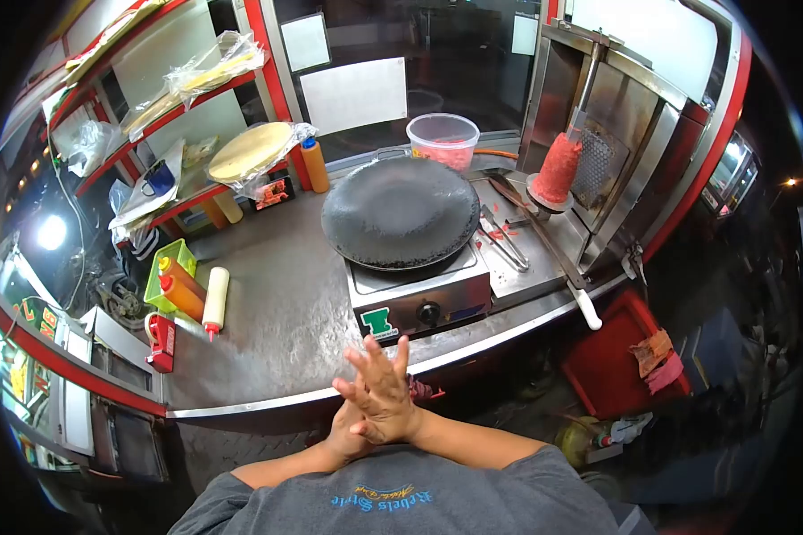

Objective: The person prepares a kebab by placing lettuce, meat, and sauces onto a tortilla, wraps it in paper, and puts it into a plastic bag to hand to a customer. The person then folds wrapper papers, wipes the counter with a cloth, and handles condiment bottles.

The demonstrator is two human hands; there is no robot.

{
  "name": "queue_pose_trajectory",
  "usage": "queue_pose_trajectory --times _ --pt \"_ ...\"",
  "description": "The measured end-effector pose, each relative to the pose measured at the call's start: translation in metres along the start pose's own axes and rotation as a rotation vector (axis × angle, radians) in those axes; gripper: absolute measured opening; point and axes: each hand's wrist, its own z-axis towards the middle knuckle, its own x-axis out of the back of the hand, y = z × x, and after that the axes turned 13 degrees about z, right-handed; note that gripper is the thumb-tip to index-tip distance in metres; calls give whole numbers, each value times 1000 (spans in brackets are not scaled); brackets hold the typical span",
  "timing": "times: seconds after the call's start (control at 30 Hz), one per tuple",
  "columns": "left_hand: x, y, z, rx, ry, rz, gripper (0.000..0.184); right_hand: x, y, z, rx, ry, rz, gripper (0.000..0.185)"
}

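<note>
My right hand (384, 397) lies across my left hand (343, 432) just in front of the counter's near edge. The right fingers are spread apart, with nothing seen between them. Most of the left hand is hidden behind the right; what shows looks stretched out against it, holding nothing visible. Beyond them stands a gas stove (419, 314) with a black knob. A dark domed griddle pan (400, 214) rests on it. Tongs (505, 245) and a long knife with a white handle (587, 308) lie to its right.
A vertical spit of red meat (558, 169) stands before a metal grill. Behind the pan is a clear tub (443, 134). At left are squeeze bottles (215, 303), a green basket (177, 267) and a red box (161, 341). Flatbreads (250, 152) lie on a shelf.
</note>
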Motion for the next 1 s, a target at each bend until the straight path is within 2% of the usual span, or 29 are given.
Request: queue_pose_trajectory --times 0.03,0.07,0.13,0.17,0.27,0.37,0.4,0.43,0.5,0.57,0.6,0.63,0.7,0.73,0.83,0.87,0.97,1.0 --pt "-5 0 0 49 78 -171 69 -7 1 -20 -12 -60 45 63" --pt "-12 -7 -2 106 162 -534 65 -14 2 -40 -26 -118 88 61" --pt "-10 5 1 318 320 -916 58 -16 4 -85 -50 -232 92 58" --pt "-8 -3 -2 302 306 -886 58 -12 11 -101 -58 -285 88 58" --pt "0 -18 -20 269 193 -817 56 14 34 -139 -457 -360 352 62" --pt "1 -15 -30 205 -54 -862 56 13 13 -173 -722 232 349 63" --pt "-5 -19 -32 221 -156 -977 56 11 5 -169 -801 389 386 57" --pt "-11 -22 -34 249 -259 -1083 56 12 5 -174 -791 274 313 51" --pt "-22 -22 -29 203 -396 -972 60 13 20 -201 -776 38 159 41" --pt "-32 -25 -12 143 -465 -729 60 0 51 -272 -875 -87 318 34" --pt "-34 -23 -4 231 -531 -692 59 0 52 -294 -936 -119 141 33" --pt "-46 -37 0 267 -541 -687 48 1 53 -312 -992 -154 -37 32" --pt "-61 -46 16 462 -679 -378 39 8 65 -351 -1031 20 16 33" --pt "-75 -63 13 351 -692 -201 32 12 65 -355 -1045 107 45 34" --pt "-103 -89 2 150 -775 -52 30 28 52 -340 -1212 178 123 37" --pt "-107 -83 3 175 -807 -35 26 34 43 -324 -1289 201 114 41" --pt "-102 -51 10 90 -727 60 22 55 12 -276 -1056 274 293 46" --pt "-105 -57 5 120 -611 -169 21 64 0 -254 -1030 245 290 46"
